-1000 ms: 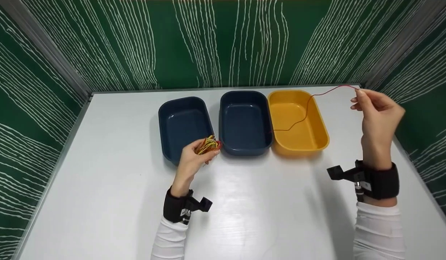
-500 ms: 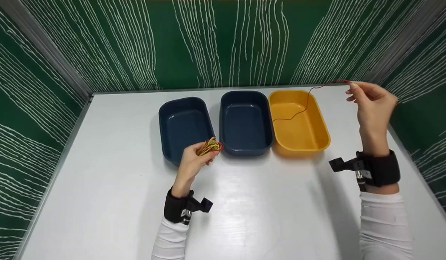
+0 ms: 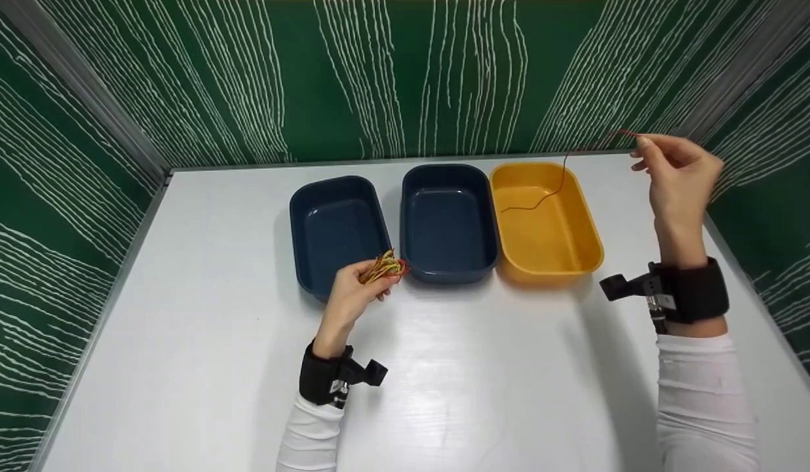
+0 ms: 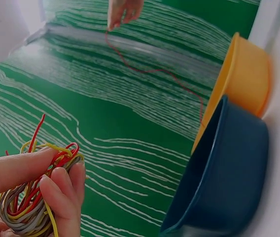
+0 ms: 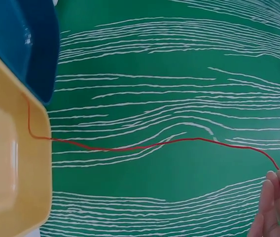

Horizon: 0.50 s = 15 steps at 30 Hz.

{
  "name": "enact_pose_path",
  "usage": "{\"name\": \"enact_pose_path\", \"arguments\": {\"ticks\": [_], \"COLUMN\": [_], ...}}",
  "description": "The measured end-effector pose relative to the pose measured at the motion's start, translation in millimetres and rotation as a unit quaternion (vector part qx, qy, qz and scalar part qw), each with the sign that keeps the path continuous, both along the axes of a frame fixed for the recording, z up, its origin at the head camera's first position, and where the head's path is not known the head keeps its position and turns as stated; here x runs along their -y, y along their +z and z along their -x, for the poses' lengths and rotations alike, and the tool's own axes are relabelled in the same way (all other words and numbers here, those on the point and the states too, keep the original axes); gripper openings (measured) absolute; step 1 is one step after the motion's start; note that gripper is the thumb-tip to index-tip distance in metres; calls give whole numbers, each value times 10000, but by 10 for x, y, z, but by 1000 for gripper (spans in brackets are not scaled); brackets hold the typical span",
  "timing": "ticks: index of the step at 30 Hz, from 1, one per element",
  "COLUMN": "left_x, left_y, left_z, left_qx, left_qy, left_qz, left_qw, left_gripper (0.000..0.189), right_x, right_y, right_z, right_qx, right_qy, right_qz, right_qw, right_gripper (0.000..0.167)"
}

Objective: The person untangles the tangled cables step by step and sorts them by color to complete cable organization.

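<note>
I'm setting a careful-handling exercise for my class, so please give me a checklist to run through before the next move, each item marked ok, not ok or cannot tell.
1. Red wire pinched by the right hand: ok.
2. Wire bundle held in the left hand: ok.
3. Red wire separate from the wire bundle: ok, its free end shows over the yellow bin.
4. Red wire straight: not ok, it bends.
5. Wire bundle's strands separated: not ok, they loop together.
6. Free end touching the yellow bin: cannot tell.
</note>
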State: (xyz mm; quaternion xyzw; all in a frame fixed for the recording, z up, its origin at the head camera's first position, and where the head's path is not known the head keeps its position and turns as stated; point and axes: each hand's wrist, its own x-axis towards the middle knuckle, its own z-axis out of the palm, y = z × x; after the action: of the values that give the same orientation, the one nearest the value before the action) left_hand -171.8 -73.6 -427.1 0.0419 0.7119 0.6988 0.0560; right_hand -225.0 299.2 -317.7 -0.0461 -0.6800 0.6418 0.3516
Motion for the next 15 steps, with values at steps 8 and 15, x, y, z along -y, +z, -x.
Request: {"name": "enact_pose_path", "arguments": {"ticks": [8, 15], "left_x": [-6, 0], "left_y": [-13, -16], "left_z": [8, 13], "left_qx": [36, 40], "left_qy": [-42, -64], "left_qz": [49, 15], "left_qw": [10000, 10000], "left_gripper": [26, 30], "right_x": [-12, -61], "right_y": [18, -9], "right_z": [114, 285], "right_qx": [489, 969], "right_qy": [-101, -151], "right_qz": [-505, -1161], "right_qw": [9975, 9884], "right_gripper": [16, 21]}}
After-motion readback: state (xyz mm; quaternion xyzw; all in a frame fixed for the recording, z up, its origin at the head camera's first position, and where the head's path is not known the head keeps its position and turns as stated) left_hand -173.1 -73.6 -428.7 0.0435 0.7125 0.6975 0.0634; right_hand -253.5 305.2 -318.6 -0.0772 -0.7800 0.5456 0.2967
